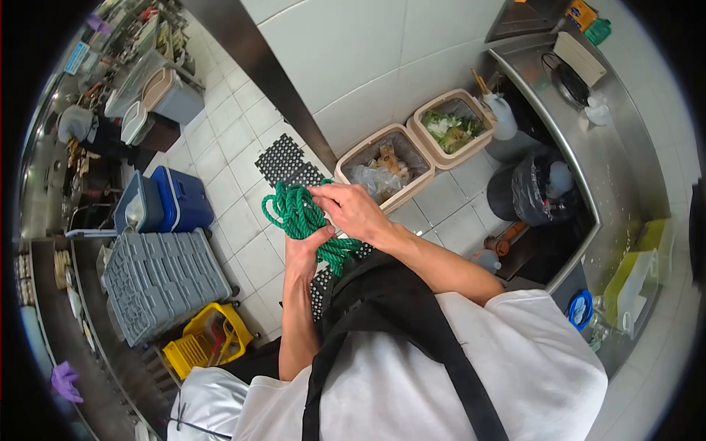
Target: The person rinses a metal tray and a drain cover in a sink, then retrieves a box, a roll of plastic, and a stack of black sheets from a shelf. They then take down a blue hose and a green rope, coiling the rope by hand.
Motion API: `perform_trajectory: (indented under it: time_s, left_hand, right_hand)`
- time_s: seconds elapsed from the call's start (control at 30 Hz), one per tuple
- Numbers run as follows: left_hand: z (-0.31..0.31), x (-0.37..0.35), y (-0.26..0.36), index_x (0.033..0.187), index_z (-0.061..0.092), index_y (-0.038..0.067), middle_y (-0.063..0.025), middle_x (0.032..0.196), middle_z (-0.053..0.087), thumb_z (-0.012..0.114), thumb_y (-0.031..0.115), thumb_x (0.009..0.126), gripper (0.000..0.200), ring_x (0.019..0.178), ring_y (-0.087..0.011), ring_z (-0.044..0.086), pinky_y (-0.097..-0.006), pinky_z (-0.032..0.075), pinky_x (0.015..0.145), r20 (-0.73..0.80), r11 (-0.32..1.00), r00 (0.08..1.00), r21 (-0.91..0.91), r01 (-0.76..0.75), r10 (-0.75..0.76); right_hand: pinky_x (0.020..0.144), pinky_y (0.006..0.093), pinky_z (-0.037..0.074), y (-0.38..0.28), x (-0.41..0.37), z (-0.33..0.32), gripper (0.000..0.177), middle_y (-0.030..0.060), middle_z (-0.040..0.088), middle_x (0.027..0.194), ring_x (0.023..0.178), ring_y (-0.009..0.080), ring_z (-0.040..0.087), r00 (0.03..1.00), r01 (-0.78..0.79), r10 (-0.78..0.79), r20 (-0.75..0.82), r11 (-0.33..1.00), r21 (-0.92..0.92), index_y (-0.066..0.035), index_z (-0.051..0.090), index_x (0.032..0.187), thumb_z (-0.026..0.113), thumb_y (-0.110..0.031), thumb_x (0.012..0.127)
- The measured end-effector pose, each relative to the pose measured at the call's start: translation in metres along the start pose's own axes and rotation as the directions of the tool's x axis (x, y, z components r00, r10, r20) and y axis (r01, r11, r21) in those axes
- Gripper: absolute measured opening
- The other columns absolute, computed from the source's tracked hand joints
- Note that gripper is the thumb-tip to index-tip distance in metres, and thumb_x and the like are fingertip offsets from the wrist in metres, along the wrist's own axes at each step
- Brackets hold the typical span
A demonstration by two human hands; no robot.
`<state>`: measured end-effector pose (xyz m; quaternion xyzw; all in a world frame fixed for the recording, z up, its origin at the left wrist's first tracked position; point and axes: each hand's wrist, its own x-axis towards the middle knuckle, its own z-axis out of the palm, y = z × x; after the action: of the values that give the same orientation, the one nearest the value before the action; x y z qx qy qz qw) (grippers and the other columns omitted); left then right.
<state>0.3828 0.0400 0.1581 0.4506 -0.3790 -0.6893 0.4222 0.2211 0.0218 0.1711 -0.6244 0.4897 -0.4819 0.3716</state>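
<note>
A bundled green rope [296, 211], looped into a coil, is held in front of my black apron. My left hand [310, 244] grips the bundle from below, its thumb lying across the strands. From the right, my right hand [351, 208] closes its fingers on the top of the coil. Short loops stick out to the left, and more strands hang below the hands towards the apron. Parts of the fingers are hidden behind the rope.
Two beige bins [425, 185] with food waste stand by the wall. Right of them are a black bucket [507, 192] and a steel counter [625, 173]. To the left are a blue cooler box [180, 198], grey racks [168, 283] and a yellow mop bucket [193, 356]. Another person [81, 125] bends far left.
</note>
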Motion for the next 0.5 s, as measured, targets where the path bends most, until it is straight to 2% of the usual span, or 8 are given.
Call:
perform_trajectory:
  time_s: [0.03,0.07,0.1,0.13,0.2,0.37,0.43,0.5]
  left_hand:
    - [-0.001,0.002,-0.002,0.121,0.059,0.000,-0.0070,0.102,0.065,0.071,-0.004,0.076,0.047,0.089,-0.0192,0.065,-0.0334,0.055,0.079,0.001,1.000,1.000,0.014,0.003,-0.003]
    - [-0.001,0.003,-0.005,0.121,0.059,0.000,-0.0070,0.102,0.065,0.071,-0.004,0.076,0.047,0.089,-0.0192,0.065,-0.0334,0.055,0.079,0.015,1.000,1.000,0.012,0.004,-0.004]
    - [0.006,0.004,-0.002,0.120,0.059,0.001,-0.0049,0.104,0.064,0.072,-0.004,0.075,0.047,0.092,-0.0176,0.064,-0.0327,0.054,0.082,0.007,1.000,1.000,0.001,-0.023,0.023]
    - [0.010,0.004,0.000,0.119,0.060,0.002,-0.0028,0.105,0.063,0.073,-0.005,0.073,0.048,0.096,-0.0160,0.063,-0.0320,0.053,0.085,-0.003,0.999,0.999,-0.010,-0.048,0.048]
    - [0.011,0.008,-0.004,0.120,0.060,0.002,-0.0035,0.108,0.064,0.072,-0.006,0.073,0.049,0.098,-0.0167,0.063,-0.0325,0.053,0.087,0.008,0.997,0.998,-0.051,-0.057,0.057]
    - [0.010,0.016,-0.013,0.131,0.055,0.001,-0.0081,0.121,0.063,0.066,-0.008,0.076,0.057,0.110,-0.0216,0.064,-0.0357,0.052,0.096,0.035,0.981,0.998,-0.187,-0.050,0.058]
    - [0.008,0.017,-0.015,0.140,0.050,0.003,-0.0097,0.130,0.060,0.065,-0.004,0.081,0.061,0.120,-0.0240,0.061,-0.0379,0.051,0.102,0.063,0.959,0.998,-0.283,-0.006,0.025]
    - [0.013,0.020,-0.017,0.141,0.049,0.004,-0.0091,0.132,0.060,0.065,-0.002,0.083,0.061,0.121,-0.0237,0.060,-0.0378,0.050,0.103,0.009,0.942,1.000,-0.336,-0.020,0.025]
  right_hand:
    - [0.079,0.0394,0.057,-0.002,-0.003,0.001,0.024,0.0222,0.072,0.102,0.091,0.0348,0.072,1.000,-0.022,0.023,-0.005,0.999,0.047,0.004,0.068,0.116,0.057,-0.005,0.097]
    - [0.079,0.0409,0.057,-0.004,-0.004,0.000,0.025,0.0231,0.071,0.102,0.091,0.0376,0.071,0.999,-0.040,0.041,-0.006,0.995,0.093,0.005,0.068,0.115,0.054,-0.006,0.097]
    - [0.085,0.0414,0.056,-0.013,-0.003,-0.004,0.028,0.0254,0.070,0.107,0.098,0.0389,0.070,0.997,-0.077,0.075,0.033,0.994,0.078,0.006,0.067,0.116,0.052,-0.005,0.096]
    - [0.085,0.0414,0.056,-0.013,-0.004,-0.004,0.028,0.0254,0.070,0.107,0.098,0.0389,0.070,0.997,-0.076,0.074,0.027,0.995,0.070,0.006,0.067,0.116,0.052,-0.005,0.096]
    - [0.086,0.0419,0.055,-0.012,-0.003,-0.003,0.029,0.0228,0.071,0.109,0.100,0.0401,0.069,1.000,-0.006,0.006,0.002,0.999,-0.045,0.002,0.067,0.120,0.052,-0.006,0.097]
    - [0.091,0.0459,0.052,-0.023,0.000,-0.012,0.037,0.0266,0.067,0.117,0.107,0.0435,0.065,0.991,-0.018,0.040,0.128,0.986,-0.168,0.002,0.061,0.131,0.049,-0.006,0.097]
    - [0.092,0.0478,0.051,-0.028,0.002,-0.016,0.041,0.0284,0.065,0.119,0.109,0.0454,0.063,0.965,-0.068,0.106,0.240,0.984,-0.163,0.002,0.055,0.137,0.049,-0.007,0.098]
    - [0.093,0.0482,0.051,-0.033,0.009,-0.019,0.041,0.0288,0.065,0.120,0.109,0.0459,0.063,0.956,-0.067,0.119,0.269,0.979,-0.195,0.002,0.054,0.138,0.048,-0.008,0.099]
